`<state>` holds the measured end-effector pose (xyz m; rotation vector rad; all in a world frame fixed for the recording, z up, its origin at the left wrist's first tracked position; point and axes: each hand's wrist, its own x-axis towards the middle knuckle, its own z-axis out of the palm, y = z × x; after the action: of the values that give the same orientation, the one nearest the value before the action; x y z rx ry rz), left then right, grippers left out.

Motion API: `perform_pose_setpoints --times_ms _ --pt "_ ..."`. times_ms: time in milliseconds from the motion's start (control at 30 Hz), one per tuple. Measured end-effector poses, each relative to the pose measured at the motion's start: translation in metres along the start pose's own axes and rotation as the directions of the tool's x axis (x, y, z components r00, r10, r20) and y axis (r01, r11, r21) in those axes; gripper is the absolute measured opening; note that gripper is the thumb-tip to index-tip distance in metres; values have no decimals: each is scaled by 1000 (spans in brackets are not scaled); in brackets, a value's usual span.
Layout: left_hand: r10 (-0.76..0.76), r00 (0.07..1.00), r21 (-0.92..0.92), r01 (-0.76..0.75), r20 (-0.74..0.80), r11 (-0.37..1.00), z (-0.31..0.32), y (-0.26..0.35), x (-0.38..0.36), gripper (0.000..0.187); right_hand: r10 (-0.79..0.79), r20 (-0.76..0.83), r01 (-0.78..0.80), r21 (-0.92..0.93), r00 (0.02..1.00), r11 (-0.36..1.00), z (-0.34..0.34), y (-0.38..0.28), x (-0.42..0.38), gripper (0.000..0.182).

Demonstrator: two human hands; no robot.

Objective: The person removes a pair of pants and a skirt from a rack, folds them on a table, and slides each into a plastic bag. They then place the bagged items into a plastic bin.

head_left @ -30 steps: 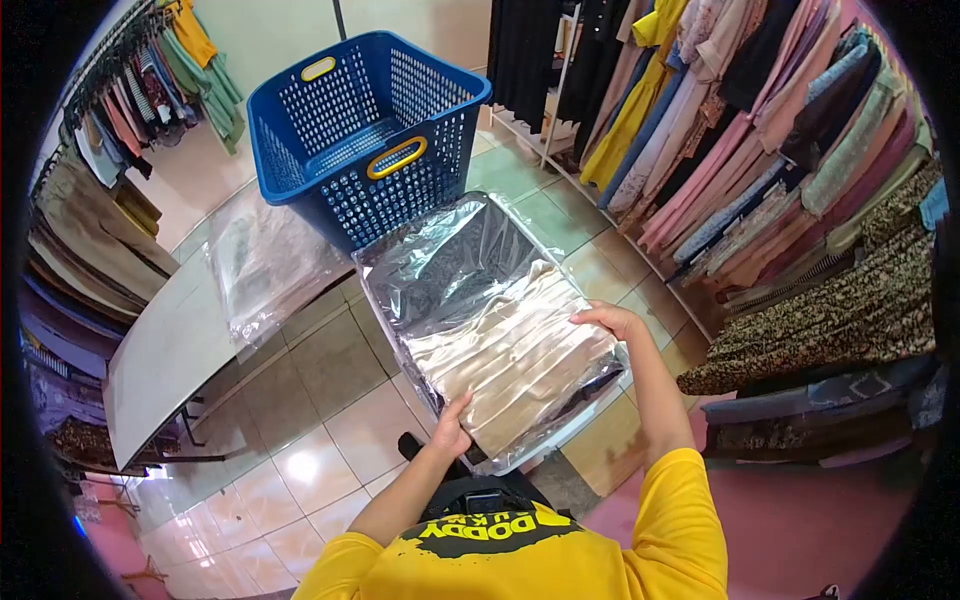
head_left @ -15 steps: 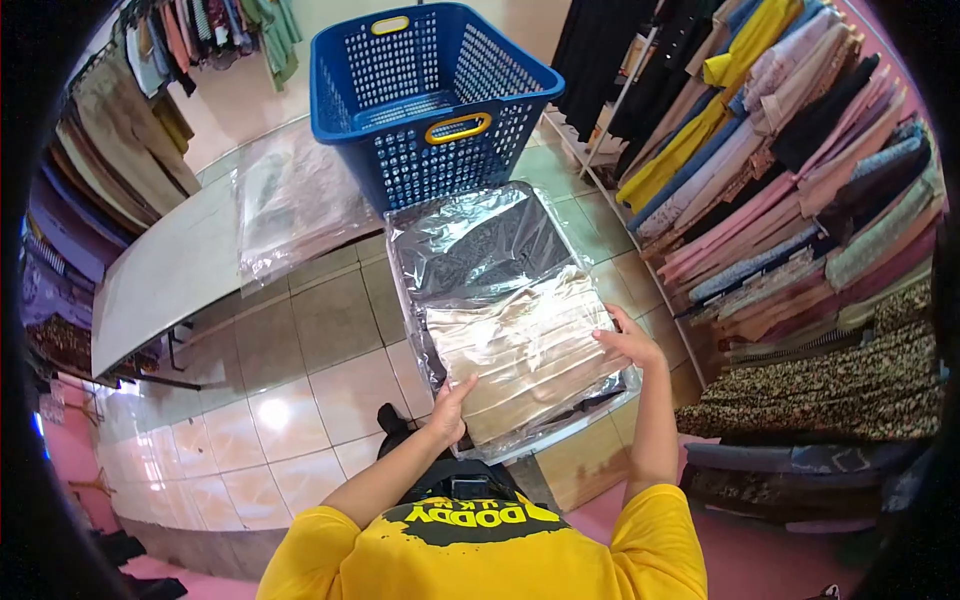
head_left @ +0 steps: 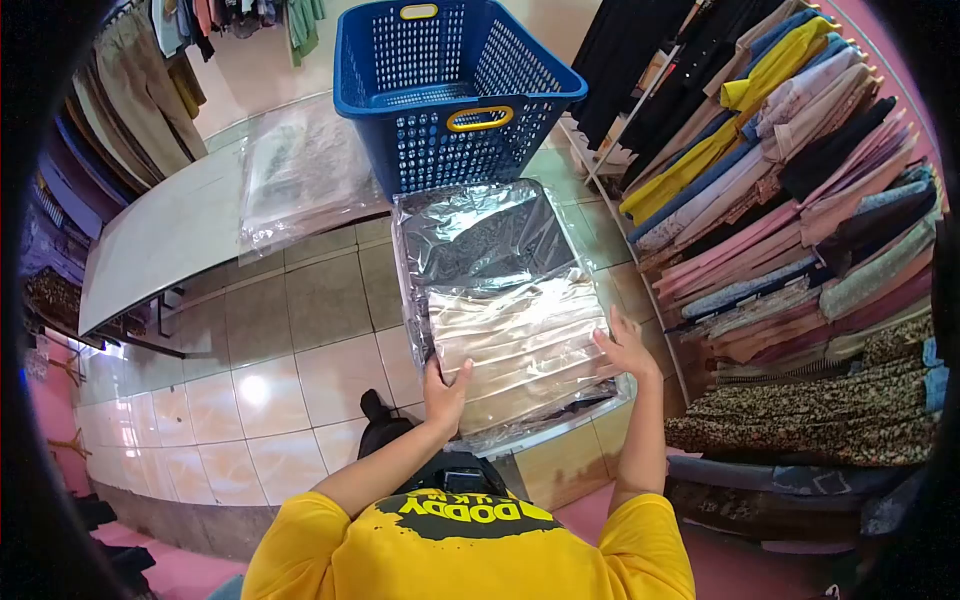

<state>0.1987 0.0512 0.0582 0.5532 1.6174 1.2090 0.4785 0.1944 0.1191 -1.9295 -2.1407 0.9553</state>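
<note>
A folded beige garment in clear plastic [head_left: 515, 345] lies on a stack with a wrapped black garment [head_left: 490, 235] showing behind it. My left hand [head_left: 446, 396] is at the beige garment's left edge, thumb on top and fingers along the side, partly hidden. At the opposite edge, my right hand [head_left: 627, 352] has its thumb touching the plastic and its fingers spread apart. Beneath the garments, a pale box or tray edge [head_left: 570, 425] shows at the near right.
Behind the stack stands a blue perforated basket [head_left: 460, 140] with yellow handles. To the left, a white bench [head_left: 165, 240] carries clear plastic packaging [head_left: 305, 180]. Clothes racks line both sides, the right one holding many hanging garments [head_left: 790, 200]. Tiled floor [head_left: 265, 390] lies at left.
The view has shifted slightly. My right hand's fingers have spread and lifted at the garment's right edge. My left hand has moved up along the left edge; the beige garment lies flatter.
</note>
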Motion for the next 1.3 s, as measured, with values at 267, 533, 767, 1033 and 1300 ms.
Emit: perform_pose_setpoints --times_ms 267,533,767,1033,1300 --pt "558 759 864 -484 335 140 14 51 19 84 -510 -219 439 -304 832 846 17 -46 16 67" --pt "394 887 862 -382 241 334 14 36 36 88 -485 -130 477 -85 865 875 34 -24 33 63" --pt "385 895 863 -366 224 349 16 31 38 90 -482 -148 483 -26 864 875 41 -13 40 66" --pt "518 842 695 -464 152 550 -2 27 39 72 -298 -276 291 -66 914 954 22 9 46 61" --pt "450 834 860 -455 320 232 11 41 53 77 -396 -141 372 -169 907 913 40 -31 73 60"
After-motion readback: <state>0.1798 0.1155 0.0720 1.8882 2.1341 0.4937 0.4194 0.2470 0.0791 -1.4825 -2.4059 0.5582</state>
